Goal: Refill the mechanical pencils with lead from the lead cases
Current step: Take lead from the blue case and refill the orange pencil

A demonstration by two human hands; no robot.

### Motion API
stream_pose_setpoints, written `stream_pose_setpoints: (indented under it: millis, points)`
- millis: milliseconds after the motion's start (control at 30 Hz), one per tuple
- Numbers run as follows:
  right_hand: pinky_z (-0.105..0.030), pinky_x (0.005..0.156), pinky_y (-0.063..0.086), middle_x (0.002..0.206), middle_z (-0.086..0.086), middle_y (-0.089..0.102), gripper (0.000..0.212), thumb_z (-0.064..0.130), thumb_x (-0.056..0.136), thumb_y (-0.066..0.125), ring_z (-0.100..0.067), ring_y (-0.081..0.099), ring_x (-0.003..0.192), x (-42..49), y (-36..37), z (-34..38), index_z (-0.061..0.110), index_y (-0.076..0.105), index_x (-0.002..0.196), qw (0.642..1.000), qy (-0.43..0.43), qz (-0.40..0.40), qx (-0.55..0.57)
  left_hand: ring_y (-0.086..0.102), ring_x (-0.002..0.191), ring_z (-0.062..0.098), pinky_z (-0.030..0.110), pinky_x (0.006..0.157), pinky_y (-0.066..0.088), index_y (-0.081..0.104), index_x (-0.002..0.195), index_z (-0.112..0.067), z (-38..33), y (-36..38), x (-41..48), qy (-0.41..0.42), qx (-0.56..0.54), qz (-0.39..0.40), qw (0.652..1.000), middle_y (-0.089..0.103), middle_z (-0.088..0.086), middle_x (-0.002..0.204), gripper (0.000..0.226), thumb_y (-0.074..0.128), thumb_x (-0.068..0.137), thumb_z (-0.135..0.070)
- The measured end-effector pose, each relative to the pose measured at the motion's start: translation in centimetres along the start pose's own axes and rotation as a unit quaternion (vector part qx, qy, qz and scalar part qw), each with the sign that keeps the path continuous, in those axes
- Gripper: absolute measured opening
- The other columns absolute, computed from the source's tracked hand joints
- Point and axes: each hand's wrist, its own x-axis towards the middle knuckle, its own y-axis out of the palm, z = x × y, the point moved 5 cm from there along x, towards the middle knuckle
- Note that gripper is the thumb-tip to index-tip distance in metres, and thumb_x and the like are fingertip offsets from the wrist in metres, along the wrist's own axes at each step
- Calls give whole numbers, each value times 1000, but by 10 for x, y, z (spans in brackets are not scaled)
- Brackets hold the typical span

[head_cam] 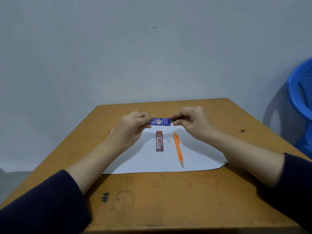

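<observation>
While the blue lead case (160, 122) is held in the air just beyond the red lead case (159, 141), its long axis runs from left to right, so each end goes into one of the hands. The left hand (130, 125) grips the left end with curled fingers. The right hand (192, 122) pinches the dark cap end (174, 119) between thumb and fingertips. I judge that opening the cap comes next, and it is work for the right hand, because the cap points to that side.

The red lead case lies flat on the white paper (152, 162) on the bench (168, 200), at a right angle to the blue one. Just right of it lies a small white piece (168, 140). Further right is the orange mechanical pencil (178, 149), nearly parallel to the red case with its tip toward the person, so it is nearer the right hand. Far left of the red case, something orange (110, 131) shows partly behind the left wrist; I cannot tell what it is.
</observation>
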Motion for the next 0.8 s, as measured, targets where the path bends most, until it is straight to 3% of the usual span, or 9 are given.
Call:
stream_pose_setpoints:
  millis: [100, 167, 267, 367, 467, 567, 733, 800]
  points:
    - [-19, 79, 54, 86, 14, 64, 23, -2, 86, 63, -5, 62, 90, 0, 0, -1, 13, 72, 100, 1000, 10, 8, 25, 55, 89, 12, 4, 78, 36, 71, 108, 0, 0, 0, 0, -5, -2, 4, 1000, 72, 11, 96, 29, 64, 79, -3]
    - [-22, 80, 54, 85, 12, 67, 26, -4, 85, 63, -5, 64, 88, 0, 0, -5, 20, 71, 92, 994, 34, 5, 101, 56, 90, 9, -4, 79, 34, 70, 109, -1, -1, -2, 1, -22, -29, -11, 999, 72, 10, 98, 30, 65, 80, -5]
    - [-31, 90, 53, 88, -5, 70, 29, -11, 78, 64, -17, 64, 91, -1, 4, -6, 14, 70, 91, 943, 75, -5, 323, 55, 86, -1, -2, 76, 36, 70, 110, -2, -4, -7, 1, -41, -74, -50, 995, 72, 8, 98, 31, 66, 81, -10]
    - [-27, 89, 53, 89, -10, 68, 30, -14, 75, 62, -19, 64, 90, -4, 9, -1, 6, 66, 96, 906, 81, 1, 415, 60, 88, 5, 4, 75, 43, 70, 110, -3, -11, -8, 1, -37, -81, -82, 993, 72, 7, 99, 31, 67, 83, -19]
    - [-20, 80, 52, 85, -5, 70, 28, -13, 76, 62, -12, 65, 84, -6, 12, 3, 7, 67, 96, 905, 74, -21, 418, 63, 91, 9, 9, 76, 47, 71, 107, -3, -17, -7, -1, -43, -95, -105, 989, 73, 7, 100, 33, 64, 85, -25]
    - [-18, 72, 47, 83, 2, 69, 26, -6, 79, 65, -6, 60, 78, -7, 13, 2, 13, 68, 96, 915, 65, -55, 395, 63, 95, 7, 12, 80, 50, 72, 106, -5, -21, -4, -2, -78, -131, -114, 982, 72, 5, 103, 27, 67, 83, -18]
    - [-24, 77, 51, 101, 3, 71, 20, 7, 90, 59, -12, 65, 100, -8, 11, 4, 22, 63, 103, 934, 51, -94, 342, 56, 108, -5, 7, 90, 43, 70, 114, -17, -32, -1, -2, -159, -186, -69, 967, 62, -17, 113, 25, 64, 90, -20]
    - [-28, 81, 53, 105, 1, 70, 26, 6, 93, 55, -14, 64, 105, -8, 9, 7, 27, 60, 109, 945, 32, -96, 311, 58, 108, -4, 12, 89, 46, 68, 115, -21, -33, -1, -3, -189, -221, -63, 955, 62, -19, 110, 24, 59, 93, -22]
